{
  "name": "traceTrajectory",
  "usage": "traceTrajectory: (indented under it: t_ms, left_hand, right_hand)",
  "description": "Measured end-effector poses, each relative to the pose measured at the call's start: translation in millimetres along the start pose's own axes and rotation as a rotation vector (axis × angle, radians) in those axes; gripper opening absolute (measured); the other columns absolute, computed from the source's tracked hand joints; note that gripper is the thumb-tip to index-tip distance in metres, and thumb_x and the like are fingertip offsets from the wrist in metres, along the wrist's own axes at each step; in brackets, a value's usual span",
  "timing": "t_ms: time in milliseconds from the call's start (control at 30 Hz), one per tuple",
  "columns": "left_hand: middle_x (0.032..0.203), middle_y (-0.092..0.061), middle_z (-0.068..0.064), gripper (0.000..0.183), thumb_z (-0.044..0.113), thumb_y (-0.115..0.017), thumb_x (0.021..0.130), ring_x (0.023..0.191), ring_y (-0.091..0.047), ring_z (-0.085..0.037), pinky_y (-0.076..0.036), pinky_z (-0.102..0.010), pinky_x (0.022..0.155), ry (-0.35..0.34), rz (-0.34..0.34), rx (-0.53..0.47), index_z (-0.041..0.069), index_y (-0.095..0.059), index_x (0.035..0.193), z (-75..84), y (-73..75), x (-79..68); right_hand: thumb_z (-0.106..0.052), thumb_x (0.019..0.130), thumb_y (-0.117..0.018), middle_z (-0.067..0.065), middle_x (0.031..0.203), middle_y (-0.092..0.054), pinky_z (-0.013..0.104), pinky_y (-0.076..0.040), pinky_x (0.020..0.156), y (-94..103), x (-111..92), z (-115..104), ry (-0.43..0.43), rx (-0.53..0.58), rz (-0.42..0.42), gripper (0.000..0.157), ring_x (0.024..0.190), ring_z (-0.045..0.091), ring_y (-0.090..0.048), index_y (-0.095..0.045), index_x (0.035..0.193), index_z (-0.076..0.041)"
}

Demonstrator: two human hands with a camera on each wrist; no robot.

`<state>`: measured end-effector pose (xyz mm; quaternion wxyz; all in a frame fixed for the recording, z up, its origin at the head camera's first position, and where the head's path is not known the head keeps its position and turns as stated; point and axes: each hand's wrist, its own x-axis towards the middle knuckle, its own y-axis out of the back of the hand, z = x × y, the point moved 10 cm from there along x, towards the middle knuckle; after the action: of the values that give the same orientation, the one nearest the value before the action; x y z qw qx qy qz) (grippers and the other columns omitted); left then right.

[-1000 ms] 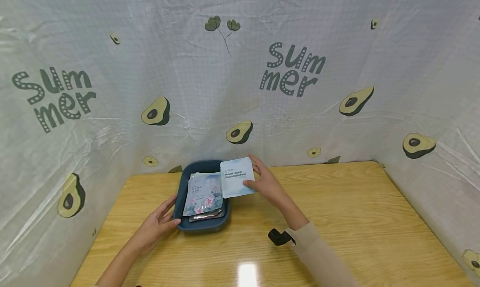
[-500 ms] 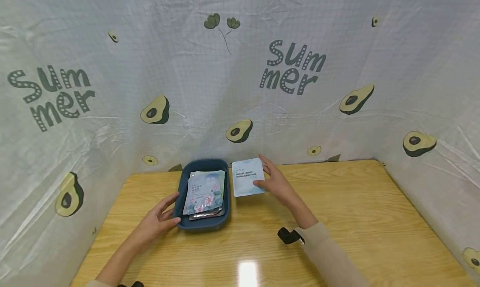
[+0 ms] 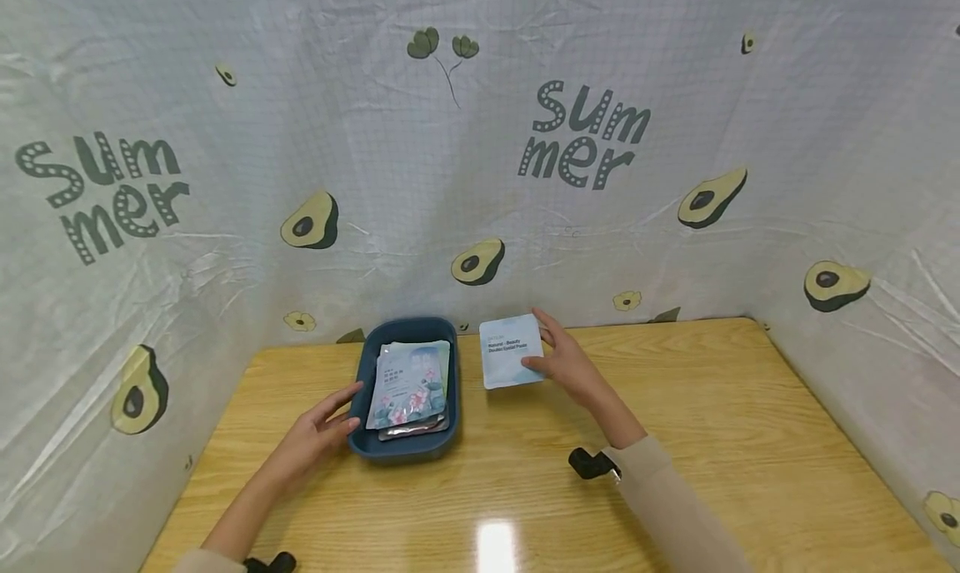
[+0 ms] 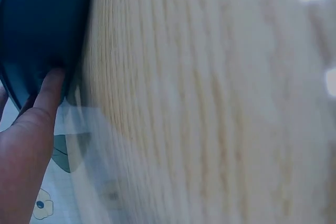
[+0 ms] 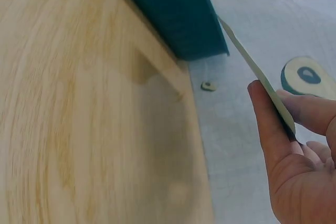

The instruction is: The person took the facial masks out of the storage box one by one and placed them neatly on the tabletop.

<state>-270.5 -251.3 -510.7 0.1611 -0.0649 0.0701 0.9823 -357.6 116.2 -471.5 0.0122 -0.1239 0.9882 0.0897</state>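
My right hand [image 3: 567,359] pinches a flat, square, pale-blue packet [image 3: 510,350] by its right edge, thumb on the printed face. Its label reads "Natural - Beauty Double Eyelid Paste". In the right wrist view the packet [image 5: 257,72] shows edge-on between thumb and fingers, raised above the table. Left of it stands a dark blue plastic bin [image 3: 408,450], holding several flat sachets, the top one [image 3: 408,387] printed with pink flowers. My left hand [image 3: 318,431] touches the bin's left side with spread fingers; the left wrist view shows a fingertip against the bin's wall [image 4: 44,19].
A wooden table [image 3: 675,406] lies under everything, with a light glare near its front. Behind and to both sides hangs a pale sheet [image 3: 390,181] printed with avocados and "summer". The bin stands near the table's back edge.
My right hand has carried the packet rightward, from overlapping the bin to beside it, baring more of the sachets. My left hand has stayed at the bin, its thumb slightly higher.
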Motion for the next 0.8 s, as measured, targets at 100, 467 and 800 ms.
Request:
traceTrajectory:
  t_ms: [100, 467, 800]
  left_hand:
    - [0.168, -0.011, -0.018, 0.065, 0.015, -0.057, 0.106, 0.150, -0.023, -0.042, -0.046, -0.025, 0.105, 0.011, 0.000, -0.026, 0.012, -0.026, 0.162, -3.1, -2.0, -1.1]
    - [0.168, -0.010, -0.020, 0.069, 0.016, -0.058, 0.105, 0.149, -0.022, -0.041, -0.047, -0.024, 0.104, 0.014, -0.001, -0.081, 0.012, -0.022, 0.163, -7.0, -1.5, -4.1]
    - [0.168, -0.007, -0.019, 0.071, 0.014, -0.059, 0.104, 0.149, -0.023, -0.041, -0.048, -0.027, 0.104, 0.043, -0.009, -0.111, 0.012, -0.020, 0.164, -5.4, -3.1, -4.3]
  right_hand:
    - [0.009, 0.091, -0.069, 0.013, 0.159, -0.041, 0.020, -0.051, 0.079, 6.3, -0.1, 7.3, -0.016, 0.012, 0.010, 0.093, 0.121, 0.024, -0.057, -0.019, 0.164, -0.019]
    - [0.013, 0.092, -0.065, 0.021, 0.162, -0.032, 0.020, -0.051, 0.084, 14.7, 14.7, 40.2, -0.067, 0.058, 0.018, 0.093, 0.135, 0.035, -0.049, -0.014, 0.165, -0.016]
    - [0.014, 0.091, -0.066, 0.024, 0.158, -0.038, 0.027, -0.056, 0.080, -3.2, 39.6, 54.9, -0.061, 0.022, -0.018, 0.091, 0.118, 0.029, -0.059, -0.017, 0.163, -0.011]
